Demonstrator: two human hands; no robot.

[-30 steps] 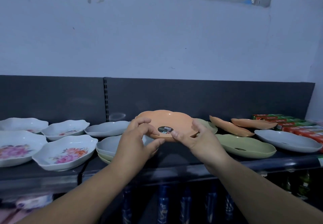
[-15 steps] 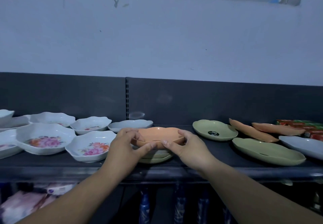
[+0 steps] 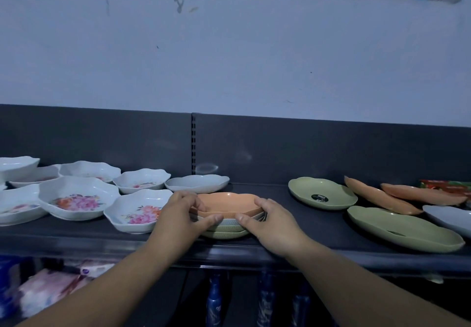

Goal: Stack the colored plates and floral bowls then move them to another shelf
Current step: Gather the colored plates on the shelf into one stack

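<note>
An orange plate (image 3: 226, 202) sits on top of a small stack of grey and green plates (image 3: 225, 232) at the front of the dark shelf (image 3: 305, 240). My left hand (image 3: 182, 215) grips the orange plate's left rim, thumb at the front. My right hand (image 3: 270, 220) grips its right rim. Several white floral bowls (image 3: 74, 200) stand to the left. A grey plate (image 3: 197, 183) lies behind the stack. Two green plates (image 3: 322, 192) and two orange plates (image 3: 379, 198) lie to the right.
A grey plate (image 3: 448, 218) and red-green boxes (image 3: 446, 186) sit at the far right. The dark back panel (image 3: 305, 145) rises behind the shelf. Below it stand blue bottles (image 3: 214, 301) and pink packets (image 3: 48, 291).
Both hands have lowered the orange plate from tilted in the air down onto the stack of plates. The view has shifted left.
</note>
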